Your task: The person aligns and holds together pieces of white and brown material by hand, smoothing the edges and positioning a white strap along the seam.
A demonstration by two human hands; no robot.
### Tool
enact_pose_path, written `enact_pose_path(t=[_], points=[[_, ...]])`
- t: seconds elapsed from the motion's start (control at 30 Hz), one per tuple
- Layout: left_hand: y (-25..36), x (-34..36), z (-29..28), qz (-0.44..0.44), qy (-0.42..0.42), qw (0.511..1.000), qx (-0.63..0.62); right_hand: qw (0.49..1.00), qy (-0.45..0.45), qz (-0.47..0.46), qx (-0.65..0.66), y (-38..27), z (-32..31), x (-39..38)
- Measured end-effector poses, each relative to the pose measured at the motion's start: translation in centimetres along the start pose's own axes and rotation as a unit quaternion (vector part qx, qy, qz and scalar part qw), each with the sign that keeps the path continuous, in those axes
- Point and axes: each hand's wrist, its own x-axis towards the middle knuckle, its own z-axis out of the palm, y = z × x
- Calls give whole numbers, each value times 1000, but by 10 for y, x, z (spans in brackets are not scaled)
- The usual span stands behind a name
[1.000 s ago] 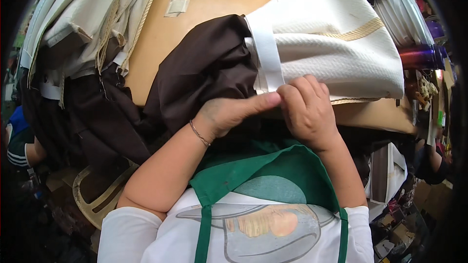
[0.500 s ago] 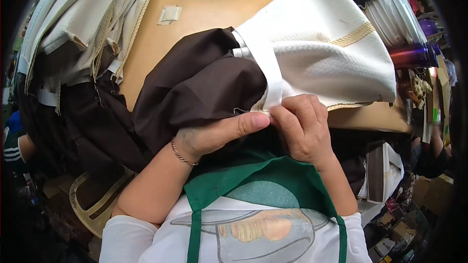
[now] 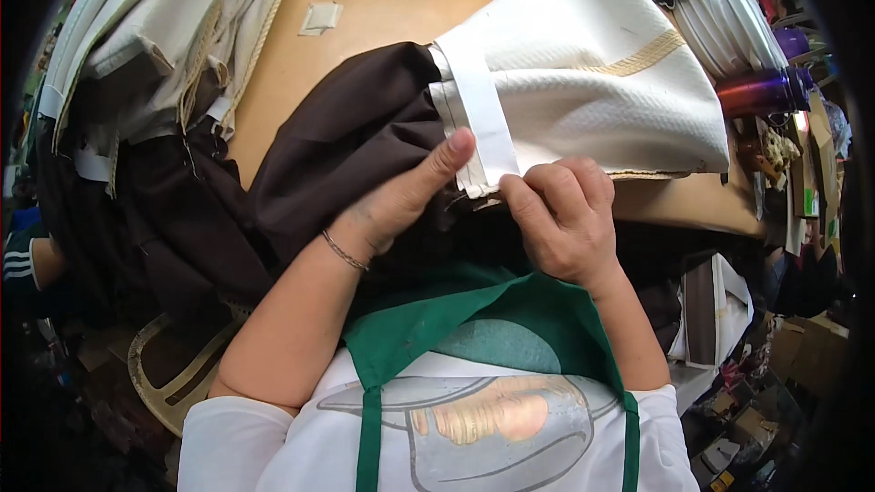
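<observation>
A sewn fabric piece, with a white textured panel (image 3: 583, 36) joined to dark brown cloth (image 3: 346, 118), lies on the table in front of me. A flat white band (image 3: 483, 114) runs across it near the seam. My left hand (image 3: 396, 205) is at the seam's near end, thumb over the front of the fabric and the other fingers hidden behind it. At the band's lower end, my right hand (image 3: 561, 219) pinches the near edge between thumb and curled fingers.
More white and brown fabric pieces (image 3: 164, 46) are heaped at the table's left. A roll of white strip (image 3: 729, 27) and a purple-red bottle (image 3: 761, 93) stand at the right. A chair back (image 3: 155, 374) shows at lower left. The tan tabletop (image 3: 383, 0) carries a small taped square.
My left thumb has moved up and away from my right fingertips, onto the seam area. The fabric has shifted slightly left, and my right hand stays pinched at the band's lower end.
</observation>
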Motion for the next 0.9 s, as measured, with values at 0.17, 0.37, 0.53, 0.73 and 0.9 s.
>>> enact_pose_path(t=[0.17, 0.37, 0.53, 0.73, 0.9], points=[[-5, -8, 12, 71, 41, 982, -172, 1000, 1, 3, 27, -6, -2, -3], [-20, 15, 9, 265, 139, 953, 40, 998, -12, 24, 65, -5, -5, 0], [-34, 20, 8, 208, 78, 974, -51, 997, -43, 30, 58, -6, -3, 4], [-21, -9, 3, 198, -25, 980, 26, 979, -88, 104, 155, -1, -8, 16], [-19, -11, -6, 171, 30, 969, 174, 975, -97, 90, 181, 0, -13, 29]])
